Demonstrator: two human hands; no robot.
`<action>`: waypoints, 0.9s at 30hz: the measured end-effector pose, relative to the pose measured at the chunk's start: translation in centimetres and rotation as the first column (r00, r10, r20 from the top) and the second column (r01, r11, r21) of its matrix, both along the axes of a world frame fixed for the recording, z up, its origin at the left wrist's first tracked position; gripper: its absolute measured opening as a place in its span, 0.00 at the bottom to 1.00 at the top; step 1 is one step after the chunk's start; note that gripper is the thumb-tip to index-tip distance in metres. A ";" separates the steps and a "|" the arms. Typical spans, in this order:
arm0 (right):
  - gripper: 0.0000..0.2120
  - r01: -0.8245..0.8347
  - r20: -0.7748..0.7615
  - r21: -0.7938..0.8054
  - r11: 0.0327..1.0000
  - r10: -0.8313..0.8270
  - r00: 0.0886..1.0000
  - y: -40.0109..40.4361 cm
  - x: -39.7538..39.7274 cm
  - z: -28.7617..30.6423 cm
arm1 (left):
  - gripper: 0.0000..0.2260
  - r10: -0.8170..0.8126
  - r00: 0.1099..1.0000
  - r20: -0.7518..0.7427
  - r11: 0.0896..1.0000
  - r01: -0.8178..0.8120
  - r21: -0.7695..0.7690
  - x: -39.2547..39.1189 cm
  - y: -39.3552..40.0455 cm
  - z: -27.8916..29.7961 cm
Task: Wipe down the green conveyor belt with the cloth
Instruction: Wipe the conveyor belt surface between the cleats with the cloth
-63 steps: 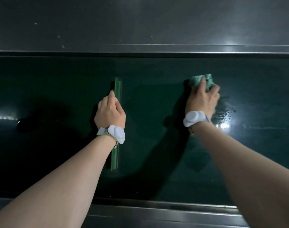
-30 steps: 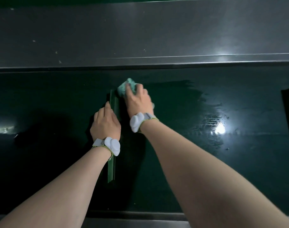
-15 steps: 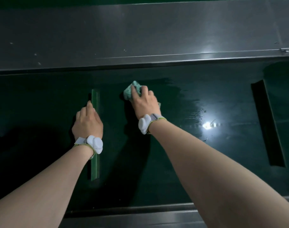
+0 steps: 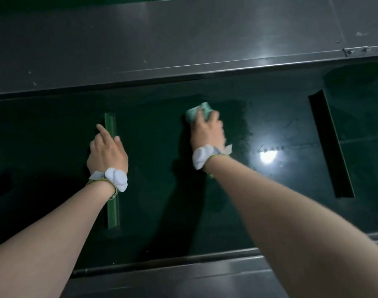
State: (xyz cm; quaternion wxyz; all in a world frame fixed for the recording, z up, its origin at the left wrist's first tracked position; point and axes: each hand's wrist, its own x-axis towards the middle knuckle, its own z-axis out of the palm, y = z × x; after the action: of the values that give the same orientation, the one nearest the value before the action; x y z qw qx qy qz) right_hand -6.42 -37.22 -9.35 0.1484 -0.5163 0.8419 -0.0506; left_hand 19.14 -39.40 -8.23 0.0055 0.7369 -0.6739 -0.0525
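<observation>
The dark green conveyor belt (image 4: 158, 160) runs left to right between steel rails. A bunched teal cloth (image 4: 197, 111) lies on the belt's far middle. My right hand (image 4: 207, 132) presses down on it with fingers laid flat over it, blurred by motion. My left hand (image 4: 107, 152) rests on a raised green cleat (image 4: 113, 211) that crosses the belt, index finger stretched out along it. Right of the cloth the belt looks wet and shiny, with a bright light glare (image 4: 267, 157).
A second raised cleat (image 4: 332, 147) crosses the belt at the right. A wide steel panel (image 4: 183, 44) borders the far side, and a steel rail (image 4: 183, 276) the near side. The belt's left end lies in deep shadow.
My right hand has slid the cloth to the right, away from the left cleat. My left hand stays on that cleat. The view has turned right, showing the second cleat more fully.
</observation>
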 end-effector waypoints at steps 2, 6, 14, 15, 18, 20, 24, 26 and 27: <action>0.28 -0.247 0.028 -0.014 0.969 0.247 0.969 1.5 4.3 0.2 | 0.26 -0.101 0.993 0.063 0.993 0.104 -0.050 -1.7 0.2 0.6; 0.28 -0.484 -0.018 -0.030 0.874 0.484 0.875 2.6 1.6 0.3 | 0.21 -0.261 0.965 -0.031 0.964 0.258 -0.064 -7.8 1.0 1.6; 0.27 0.230 -0.096 -0.039 0.972 -0.232 0.968 5.3 -20.8 0.9 | 0.24 -0.370 0.929 -0.007 0.888 0.356 0.293 -12.6 1.8 1.7; 0.27 0.311 -0.101 -0.025 0.950 -0.312 0.945 5.7 -22.4 1.1 | 0.25 -0.403 0.915 0.025 0.867 0.373 0.331 -12.5 1.7 1.4; 0.26 0.411 -0.120 -0.007 0.911 -0.409 0.905 4.6 -22.3 1.3 | 0.26 -0.455 0.885 0.094 0.820 0.375 0.432 -12.7 0.6 1.4; 0.25 0.392 -0.105 -0.017 0.920 -0.392 0.914 2.9 -18.6 1.4 | 0.28 -0.465 0.873 0.149 0.800 0.342 0.493 -13.3 0.1 1.8; 0.26 0.028 0.074 0.033 0.999 -0.030 0.997 -1.0 -6.9 1.3 | 0.26 -0.456 0.860 0.229 0.787 0.269 0.555 -14.2 -1.1 3.1; 0.26 -0.303 0.143 0.053 0.951 0.293 0.945 -2.7 -1.3 1.4 | 0.17 -0.489 0.844 0.218 0.771 0.302 0.561 -14.7 -1.6 3.7; 0.27 -0.408 0.140 0.055 0.912 0.397 0.907 -3.3 0.3 1.6 | 0.13 -0.500 0.840 0.209 0.761 0.311 0.570 -15.0 -1.8 3.9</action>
State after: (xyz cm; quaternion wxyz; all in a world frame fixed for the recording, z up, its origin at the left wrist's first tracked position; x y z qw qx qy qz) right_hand -6.13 -40.54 -7.78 0.2298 -0.6680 0.7076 -0.0166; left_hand 4.10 -41.20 -4.36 -0.3227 0.5413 -0.7701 -0.0989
